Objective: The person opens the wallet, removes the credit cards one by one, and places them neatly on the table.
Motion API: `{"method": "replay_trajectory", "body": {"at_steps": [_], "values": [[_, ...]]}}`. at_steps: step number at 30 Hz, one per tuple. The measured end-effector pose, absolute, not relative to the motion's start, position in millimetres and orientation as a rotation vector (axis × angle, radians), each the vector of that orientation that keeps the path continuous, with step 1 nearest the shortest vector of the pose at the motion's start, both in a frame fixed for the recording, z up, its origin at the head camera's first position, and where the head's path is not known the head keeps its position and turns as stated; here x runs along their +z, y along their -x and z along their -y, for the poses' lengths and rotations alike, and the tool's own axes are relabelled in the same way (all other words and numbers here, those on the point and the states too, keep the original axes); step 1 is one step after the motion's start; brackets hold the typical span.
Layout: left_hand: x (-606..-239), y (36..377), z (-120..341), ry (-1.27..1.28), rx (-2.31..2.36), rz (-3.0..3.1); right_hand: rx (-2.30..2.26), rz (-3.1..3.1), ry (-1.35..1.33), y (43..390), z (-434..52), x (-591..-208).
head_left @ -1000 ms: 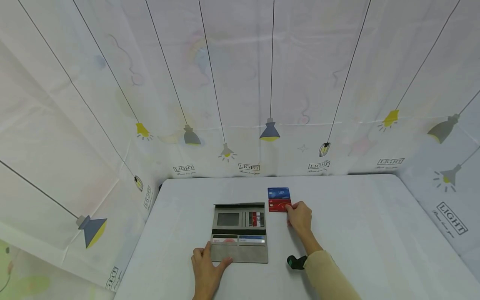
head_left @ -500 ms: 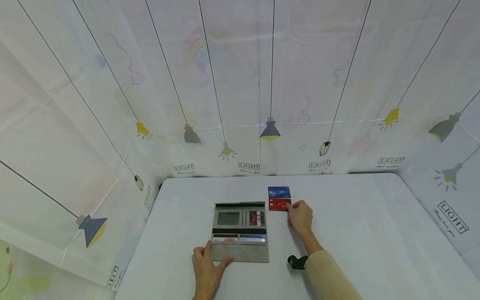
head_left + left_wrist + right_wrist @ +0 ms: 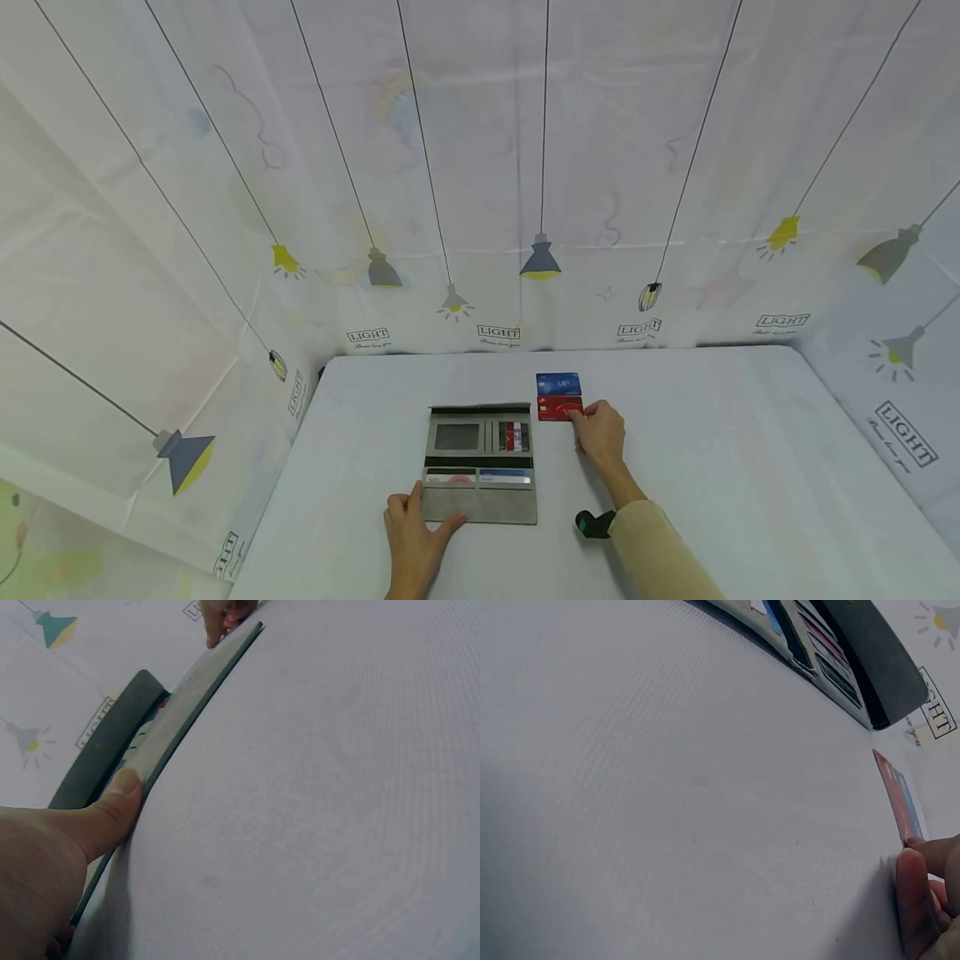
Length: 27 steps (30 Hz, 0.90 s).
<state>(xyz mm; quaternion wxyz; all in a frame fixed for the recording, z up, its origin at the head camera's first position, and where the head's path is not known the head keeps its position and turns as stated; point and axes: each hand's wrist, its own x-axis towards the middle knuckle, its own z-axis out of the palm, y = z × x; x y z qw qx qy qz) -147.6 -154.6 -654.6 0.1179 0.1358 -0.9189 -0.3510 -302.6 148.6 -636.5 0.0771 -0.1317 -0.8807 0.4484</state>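
Left hand (image 3: 414, 537) rests with relaxed fingers and thumb pressing the near edge of the open wallet (image 3: 480, 463), flat on the table (image 3: 712, 467). Right hand (image 3: 600, 433), just right of the wallet, pinches the red card's (image 3: 558, 408) near corner with curled fingertips; a blue card (image 3: 558, 383) lies just beyond.

Grey wallet (image 3: 480, 465), black trim, cards in red, white, blue. Red card (image 3: 558, 408), blue card (image 3: 558, 383) beside it. Table (image 3: 712, 450) white. Backdrop (image 3: 480, 167) white, grey/yellow lamp print. Sleeve (image 3: 660, 554) beige.
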Motion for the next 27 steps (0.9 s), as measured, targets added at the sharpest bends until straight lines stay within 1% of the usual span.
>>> {"method": "replay_trajectory", "body": {"at_steps": [7, 15, 22, 27], "values": [[-656, 147, 154, -0.373, -1.013, 2.666, 1.329, 2.644, 0.394, 303, -148, -637], [-654, 147, 154, -0.367, -1.018, 2.670, 1.453, 2.597, 0.401, 298, -149, -634], [-652, 147, 153, -0.372, -1.020, 2.669, 1.387, 2.620, 0.336, 287, -142, -630], [-652, 147, 153, -0.370, -1.029, 2.664, 1.368, 2.683, 0.238, 280, -132, -627]]}}
